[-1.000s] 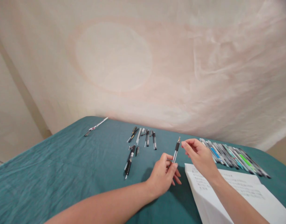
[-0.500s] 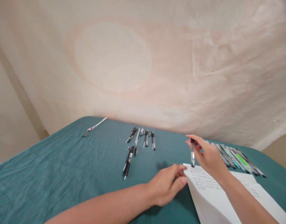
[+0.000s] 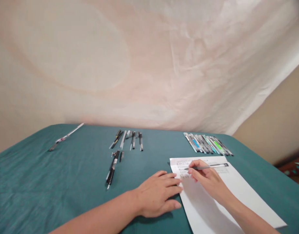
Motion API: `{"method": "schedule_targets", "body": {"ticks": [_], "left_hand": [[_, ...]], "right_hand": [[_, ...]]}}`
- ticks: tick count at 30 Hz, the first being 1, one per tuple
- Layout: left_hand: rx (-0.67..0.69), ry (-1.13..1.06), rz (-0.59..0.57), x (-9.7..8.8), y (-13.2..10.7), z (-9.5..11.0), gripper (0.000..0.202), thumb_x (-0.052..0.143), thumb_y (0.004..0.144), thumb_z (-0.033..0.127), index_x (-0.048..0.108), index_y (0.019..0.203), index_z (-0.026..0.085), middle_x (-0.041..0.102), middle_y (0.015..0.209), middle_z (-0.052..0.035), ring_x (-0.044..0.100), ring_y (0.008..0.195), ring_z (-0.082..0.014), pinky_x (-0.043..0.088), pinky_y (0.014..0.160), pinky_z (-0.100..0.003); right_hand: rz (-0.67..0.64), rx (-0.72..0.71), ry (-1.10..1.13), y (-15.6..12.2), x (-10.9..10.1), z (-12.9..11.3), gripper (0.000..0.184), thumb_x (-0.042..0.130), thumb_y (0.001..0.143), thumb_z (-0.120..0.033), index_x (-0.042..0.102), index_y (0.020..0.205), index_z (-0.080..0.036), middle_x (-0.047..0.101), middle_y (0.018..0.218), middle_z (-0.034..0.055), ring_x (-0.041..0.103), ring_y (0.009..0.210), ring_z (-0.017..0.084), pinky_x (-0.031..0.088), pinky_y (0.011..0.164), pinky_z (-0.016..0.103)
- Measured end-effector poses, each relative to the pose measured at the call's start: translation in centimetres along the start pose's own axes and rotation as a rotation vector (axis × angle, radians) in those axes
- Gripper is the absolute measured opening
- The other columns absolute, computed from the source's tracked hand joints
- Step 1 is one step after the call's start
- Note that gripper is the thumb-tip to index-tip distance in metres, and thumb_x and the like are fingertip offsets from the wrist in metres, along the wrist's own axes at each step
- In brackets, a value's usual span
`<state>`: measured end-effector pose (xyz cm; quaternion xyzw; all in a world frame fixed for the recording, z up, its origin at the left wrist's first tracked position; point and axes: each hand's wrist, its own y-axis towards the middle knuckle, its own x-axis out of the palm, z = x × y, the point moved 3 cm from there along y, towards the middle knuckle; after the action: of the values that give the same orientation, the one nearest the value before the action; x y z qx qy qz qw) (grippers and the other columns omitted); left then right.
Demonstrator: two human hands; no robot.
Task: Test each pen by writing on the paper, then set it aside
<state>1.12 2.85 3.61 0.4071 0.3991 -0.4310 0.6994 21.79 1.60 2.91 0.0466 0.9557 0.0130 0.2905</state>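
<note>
A black-ended pen (image 3: 214,166) is pinched in the fingers of my right hand (image 3: 208,179), slanting low over the written lines with its tip at or near the paper. Under that hand lies a white sheet of paper (image 3: 247,198), with rows of dark handwriting across its top part. My left hand (image 3: 160,194) rests flat with fingers apart, its fingertips on the sheet's left edge and the rest on the green cloth. To its left lie dark pens (image 3: 112,170) side by side, with a loose cap (image 3: 121,156) next to them.
Farther back is a group of pens and caps (image 3: 128,139). A tight row of pens (image 3: 208,144) lies behind the paper. One light-coloured pen (image 3: 70,134) lies at the far left of the green tablecloth (image 3: 66,182). A pale hanging sheet (image 3: 149,65) borders the table's back.
My right hand has lowered from above the paper's top edge, and the pen has turned from upright to slanted over the writing. My left hand has flattened. The view has swung right.
</note>
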Motion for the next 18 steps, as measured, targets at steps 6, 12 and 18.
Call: {"method": "schedule_targets", "body": {"ticks": [6, 12, 18], "left_hand": [[0.002, -0.025, -0.089, -0.2, 0.1, -0.1, 0.047, 0.031, 0.091, 0.047, 0.04, 0.13, 0.023, 0.038, 0.139, -0.0058, 0.028, 0.13, -0.023, 0.021, 0.106, -0.042], [-0.013, -0.055, -0.131, 0.0, 0.2, -0.3, 0.05, 0.029, 0.091, 0.049, 0.037, 0.133, 0.023, 0.036, 0.141, -0.006, 0.026, 0.131, -0.0235, 0.018, 0.107, -0.043], [-0.001, -0.046, -0.126, 0.2, 0.2, -0.4, 0.049, 0.028, 0.091, 0.048, 0.037, 0.133, 0.024, 0.037, 0.14, -0.0061, 0.028, 0.13, -0.0233, 0.018, 0.107, -0.042]], "right_hand": [[0.056, -0.001, 0.058, -0.8, 0.5, 1.9, 0.018, 0.05, 0.082, -0.035, 0.051, 0.089, -0.019, 0.056, 0.078, -0.0007, 0.052, 0.068, 0.014, 0.041, 0.061, 0.025], [0.125, 0.019, 0.02, -1.2, 0.4, 1.9, 0.018, 0.047, 0.083, -0.036, 0.047, 0.076, -0.02, 0.053, 0.062, -0.0033, 0.047, 0.055, 0.012, 0.037, 0.052, 0.024], [0.186, 0.004, -0.073, -0.6, -0.4, 2.9, 0.022, 0.047, 0.082, -0.034, 0.045, 0.065, -0.02, 0.051, 0.056, -0.0034, 0.046, 0.052, 0.012, 0.036, 0.051, 0.025]]}}
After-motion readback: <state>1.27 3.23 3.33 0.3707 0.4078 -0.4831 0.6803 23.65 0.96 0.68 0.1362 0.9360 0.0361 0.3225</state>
